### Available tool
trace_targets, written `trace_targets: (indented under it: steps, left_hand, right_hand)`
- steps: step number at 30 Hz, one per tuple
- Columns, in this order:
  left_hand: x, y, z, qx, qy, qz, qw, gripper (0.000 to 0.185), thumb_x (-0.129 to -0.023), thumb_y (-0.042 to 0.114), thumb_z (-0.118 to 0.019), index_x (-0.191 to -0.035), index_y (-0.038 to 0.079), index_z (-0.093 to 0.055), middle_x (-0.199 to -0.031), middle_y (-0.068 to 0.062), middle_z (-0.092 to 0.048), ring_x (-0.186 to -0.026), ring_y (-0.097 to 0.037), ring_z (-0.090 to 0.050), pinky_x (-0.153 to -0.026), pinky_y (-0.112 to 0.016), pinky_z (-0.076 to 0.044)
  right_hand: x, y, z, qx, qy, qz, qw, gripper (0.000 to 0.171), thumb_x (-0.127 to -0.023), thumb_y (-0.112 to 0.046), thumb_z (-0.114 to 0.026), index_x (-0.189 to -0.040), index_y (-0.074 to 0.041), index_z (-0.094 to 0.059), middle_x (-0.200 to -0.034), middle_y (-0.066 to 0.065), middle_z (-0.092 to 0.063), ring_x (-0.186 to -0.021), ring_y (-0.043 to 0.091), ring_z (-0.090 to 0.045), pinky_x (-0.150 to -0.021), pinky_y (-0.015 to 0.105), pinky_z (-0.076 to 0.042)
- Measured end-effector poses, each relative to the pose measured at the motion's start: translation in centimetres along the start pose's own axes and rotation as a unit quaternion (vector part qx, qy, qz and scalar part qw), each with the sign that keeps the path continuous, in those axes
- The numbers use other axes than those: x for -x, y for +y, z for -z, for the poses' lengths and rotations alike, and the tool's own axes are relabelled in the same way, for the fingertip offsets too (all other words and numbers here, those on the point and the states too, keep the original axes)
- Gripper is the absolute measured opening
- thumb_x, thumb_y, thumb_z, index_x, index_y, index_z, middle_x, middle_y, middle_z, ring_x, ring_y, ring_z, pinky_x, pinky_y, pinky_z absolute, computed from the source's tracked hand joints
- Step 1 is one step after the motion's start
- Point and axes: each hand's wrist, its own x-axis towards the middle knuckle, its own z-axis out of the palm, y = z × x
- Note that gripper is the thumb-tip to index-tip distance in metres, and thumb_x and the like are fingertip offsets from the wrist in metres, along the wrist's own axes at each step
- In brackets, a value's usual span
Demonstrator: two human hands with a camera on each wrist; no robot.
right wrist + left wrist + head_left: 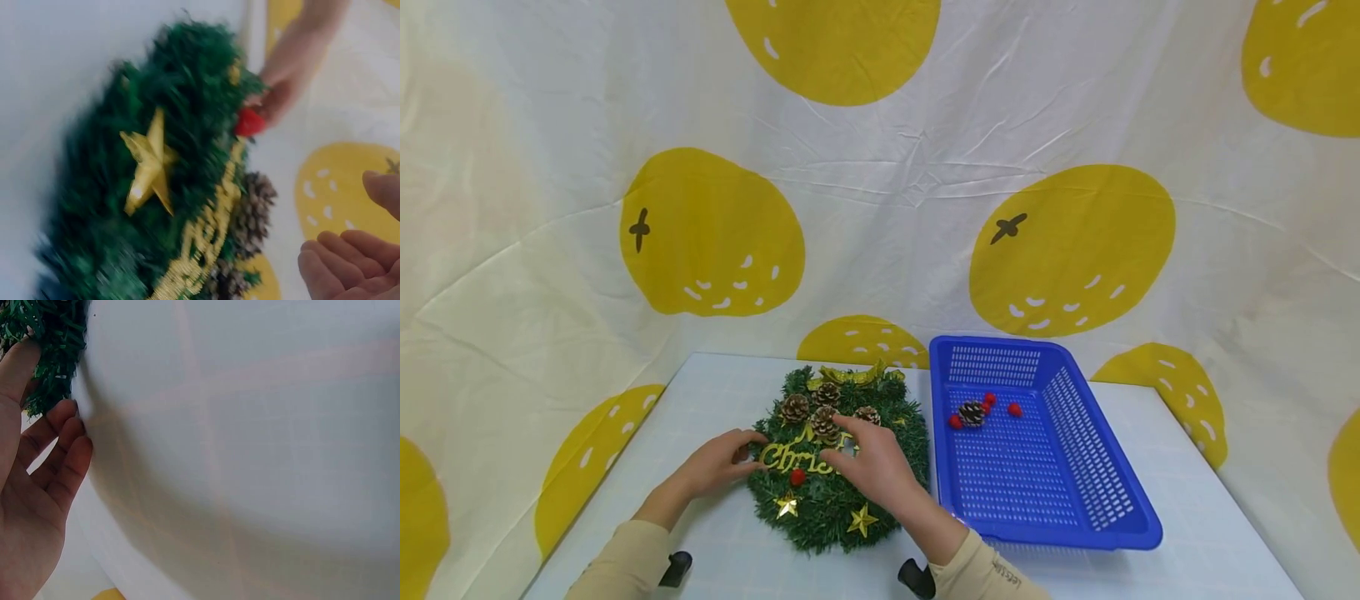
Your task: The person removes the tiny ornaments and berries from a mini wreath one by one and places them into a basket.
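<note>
left hand (pixel 718 465) fingers resting on wreath (pixel 838 508) edge, right hand (pixel 872 467) open above gold lettering (pixel 793 457), holding nothing, blue basket (pixel 1075 517) just right, pinecone (pixel 972 412) and red berries (pixel 1015 409) inside

Even, bright light; head view sharp, wrist views soft.

Head view: no glare, faint shadow under the blue basket (pixel 1120 533), edges bowed. Right wrist view: wreath (pixel 162 181) motion-blurred left of the fingertips (pixel 325 262). Left wrist view: table (pixel 250 456) hazy, soft shadow right of the fingers (pixel 69 462).
</note>
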Motion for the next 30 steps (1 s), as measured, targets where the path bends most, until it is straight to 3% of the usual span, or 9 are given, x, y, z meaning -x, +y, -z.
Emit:
trace_targets:
  steps: [5,13,17,20,24,30]
  left_hand:
    - [-0.2,0.1,0.0,0.002,0.002,-0.001,1.0,0.043,-0.089,0.032,-0.072,-0.122,0.007,-0.063,-0.082,0.005,-0.05,-0.067,-0.003,-0.04,-0.06,-0.026,-0.037]
    - [-0.3,-0.1,0.0,0.001,0.003,0.0,1.0,0.043,-0.089,0.032,-0.073,-0.122,0.006,-0.063,-0.082,0.005,-0.05,-0.067,-0.003,-0.04,-0.06,-0.026,-0.037]
    - [-0.3,-0.2,-0.1,0.0,-0.001,0.006,1.0,0.043,-0.089,0.032,-0.072,-0.122,0.006,-0.063,-0.081,0.005,-0.05,-0.066,-0.004,-0.04,-0.06,-0.026,-0.037]
    - [-0.2,-0.2,-0.1,0.002,-0.007,0.011,0.9999,0.044,-0.09,0.034,-0.072,-0.123,0.007,-0.063,-0.081,0.006,-0.049,-0.067,-0.004,-0.04,-0.06,-0.026,-0.037]
    - [0.0,-0.2,-0.1,0.009,-0.01,0.016,0.9998,0.044,-0.089,0.036,-0.072,-0.122,0.008,-0.063,-0.083,0.005,-0.05,-0.068,-0.004,-0.041,-0.061,-0.027,-0.038]
    - [0.0,-0.2,-0.1,0.011,-0.007,0.017,0.9998,0.043,-0.089,0.037,-0.071,-0.122,0.009,-0.063,-0.085,0.005,-0.053,-0.071,-0.005,-0.043,-0.063,-0.028,-0.04]
  right_hand:
    - [0.1,0.3,-1.6,0.025,-0.023,0.013,0.999,0.053,-0.093,-0.035,-0.068,-0.139,-0.011,-0.056,-0.133,0.007,-0.06,-0.115,0.027,-0.061,-0.091,0.042,-0.05]
    - [-0.4,0.5,-3.4,0.073,-0.054,0.008,0.996,0.051,-0.091,-0.033,-0.071,-0.135,-0.01,-0.06,-0.126,0.008,-0.065,-0.08,0.014,-0.067,-0.078,0.034,-0.053]
    - [-0.7,0.8,-4.0,0.108,-0.093,0.025,0.989,0.049,-0.091,-0.032,-0.071,-0.133,-0.007,-0.061,-0.094,0.005,-0.072,-0.064,0.008,-0.062,-0.069,0.028,-0.052]
    - [-0.9,1.0,-4.5,0.134,-0.105,0.05,0.984,0.047,-0.091,-0.03,-0.072,-0.13,-0.007,-0.063,-0.09,0.003,-0.072,-0.075,0.008,-0.065,-0.07,0.026,-0.052]
    - [-1.1,1.3,-5.2,0.169,-0.097,0.084,0.977,0.044,-0.091,-0.029,-0.072,-0.129,-0.009,-0.064,-0.117,0.003,-0.069,-0.096,0.012,-0.066,-0.078,0.027,-0.053]
    - [-1.3,1.6,-6.0,0.2,-0.076,0.106,0.971,0.041,-0.09,-0.029,-0.073,-0.126,-0.011,-0.066,-0.119,0.001,-0.068,-0.095,0.01,-0.067,-0.077,0.026,-0.054]
